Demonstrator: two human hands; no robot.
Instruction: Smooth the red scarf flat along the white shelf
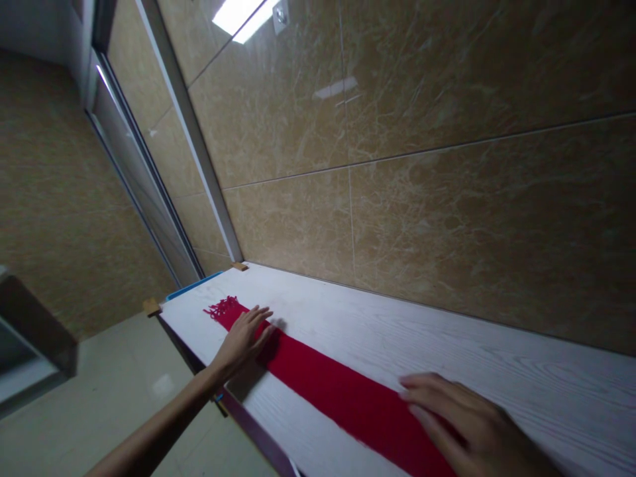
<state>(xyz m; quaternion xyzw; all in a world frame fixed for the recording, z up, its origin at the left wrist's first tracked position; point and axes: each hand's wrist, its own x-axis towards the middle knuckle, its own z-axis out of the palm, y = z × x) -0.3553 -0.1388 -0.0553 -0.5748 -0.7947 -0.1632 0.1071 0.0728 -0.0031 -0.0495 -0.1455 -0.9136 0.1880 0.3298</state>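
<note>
as it lies flat, red scarf [328, 387] spans both hands.

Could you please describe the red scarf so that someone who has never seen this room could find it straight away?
Look for the long white wood-grain table set against the tan marble-tiled wall. Along its top lies the red scarf, stretched flat, with the left hand pressing near its far end and the right hand on its near part. It is the only red thing there, fringed at its far end.

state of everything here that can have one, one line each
red scarf: spread flat lengthwise on the table, fringe at far end
left hand: open, palm flat on the scarf near the fringe
right hand: open, fingers flat on the scarf
white table: against the tiled wall
</note>
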